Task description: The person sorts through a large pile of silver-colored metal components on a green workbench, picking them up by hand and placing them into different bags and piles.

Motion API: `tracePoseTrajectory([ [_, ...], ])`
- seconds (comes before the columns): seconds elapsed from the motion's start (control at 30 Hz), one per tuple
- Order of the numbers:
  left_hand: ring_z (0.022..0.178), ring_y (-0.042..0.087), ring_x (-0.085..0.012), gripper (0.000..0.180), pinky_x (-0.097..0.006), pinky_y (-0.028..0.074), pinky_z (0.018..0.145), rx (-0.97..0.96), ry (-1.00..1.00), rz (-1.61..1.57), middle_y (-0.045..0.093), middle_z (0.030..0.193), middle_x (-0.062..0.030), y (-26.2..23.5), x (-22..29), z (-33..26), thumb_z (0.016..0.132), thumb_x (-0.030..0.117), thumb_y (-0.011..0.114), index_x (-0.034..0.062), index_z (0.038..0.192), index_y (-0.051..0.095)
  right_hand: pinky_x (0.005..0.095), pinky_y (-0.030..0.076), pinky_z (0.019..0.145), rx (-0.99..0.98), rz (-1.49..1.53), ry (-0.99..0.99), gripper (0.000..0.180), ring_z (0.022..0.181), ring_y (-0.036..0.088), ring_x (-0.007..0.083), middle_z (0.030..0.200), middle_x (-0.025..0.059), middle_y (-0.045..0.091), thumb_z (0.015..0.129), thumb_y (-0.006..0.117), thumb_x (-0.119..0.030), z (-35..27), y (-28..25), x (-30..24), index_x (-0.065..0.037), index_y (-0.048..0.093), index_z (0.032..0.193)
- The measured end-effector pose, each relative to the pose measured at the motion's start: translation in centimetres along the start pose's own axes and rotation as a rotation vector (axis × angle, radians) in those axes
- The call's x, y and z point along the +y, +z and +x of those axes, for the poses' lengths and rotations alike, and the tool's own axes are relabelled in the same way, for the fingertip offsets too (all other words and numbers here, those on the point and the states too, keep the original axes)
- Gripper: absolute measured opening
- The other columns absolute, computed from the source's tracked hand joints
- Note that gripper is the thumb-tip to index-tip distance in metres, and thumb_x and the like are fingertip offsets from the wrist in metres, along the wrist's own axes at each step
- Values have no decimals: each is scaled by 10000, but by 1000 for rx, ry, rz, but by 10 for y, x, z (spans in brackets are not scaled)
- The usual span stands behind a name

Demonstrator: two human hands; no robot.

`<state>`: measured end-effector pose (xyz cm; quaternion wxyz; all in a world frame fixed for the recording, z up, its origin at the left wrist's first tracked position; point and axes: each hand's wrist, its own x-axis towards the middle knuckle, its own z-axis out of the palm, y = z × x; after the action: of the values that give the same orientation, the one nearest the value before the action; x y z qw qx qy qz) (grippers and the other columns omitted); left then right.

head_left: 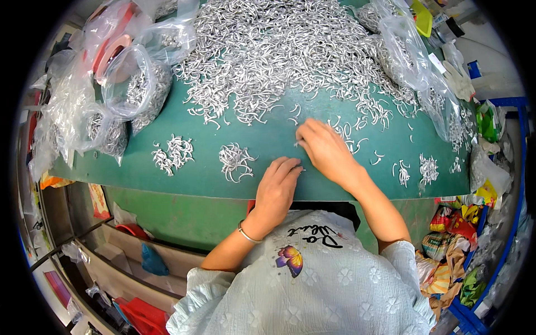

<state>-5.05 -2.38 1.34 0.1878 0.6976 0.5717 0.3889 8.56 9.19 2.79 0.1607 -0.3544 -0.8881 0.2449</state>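
Your green table [128, 167] carries a heap of curved metal pieces [268, 61]. At the heap's near side, your right hand [326, 148] and left hand [277, 187] have bent, narrow fingers; their contents cannot be told. A small pile [237, 162] lies there too.

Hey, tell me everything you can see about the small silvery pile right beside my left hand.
The small pile is a loose tangle of thin, curved, shiny silvery pieces that look like metal, with ends poking out at various angles. It rests on the green tabletop, left of your left hand and right of a similar pile, with the large heap farther away from you. Neither of your hands appears to touch it. The pieces overlap too much to count.
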Motion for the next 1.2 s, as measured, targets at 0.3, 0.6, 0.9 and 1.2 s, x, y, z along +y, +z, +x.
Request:
tracePoseTrajectory([
  [0.3,982,587,-325,234,-398,495,844,39,-9,-10,626,1050,-126,-1,-4,0,751,-95,663,-37,978,654,415,443,848,213,-38,-41,169,1019,504,298,1080,94,538,794,691,-47,42,5,19,-20,615,943],
  [0.6,1022,558,-342,277,-411,480,872,44,-51,19,590,1062,-149,-11,-8,-5,737,-94,611,-46,1009,627,424,424,779,80,14,78,151,850,550,300,820,77,582,784,709,-70,9,-28,18,-41,586,865],
  [0.9,1049,545,-307,259,-424,414,905,62,-60,140,574,1071,-116,-13,-3,-1,773,-22,659,0,1030,633,388,447,779,139,171,63,158,839,548,289,892,104,592,805,700,-68,14,-19,15,-3,599,908],
  [1.2,1093,530,-284,241,-451,342,956,46,-52,180,560,1102,-94,-13,-7,-3,788,-1,677,34,1022,635,389,417,843,46,25,-11,132,945,508,298,963,89,558,791,690,-43,16,-23,13,-32,606,891],
])
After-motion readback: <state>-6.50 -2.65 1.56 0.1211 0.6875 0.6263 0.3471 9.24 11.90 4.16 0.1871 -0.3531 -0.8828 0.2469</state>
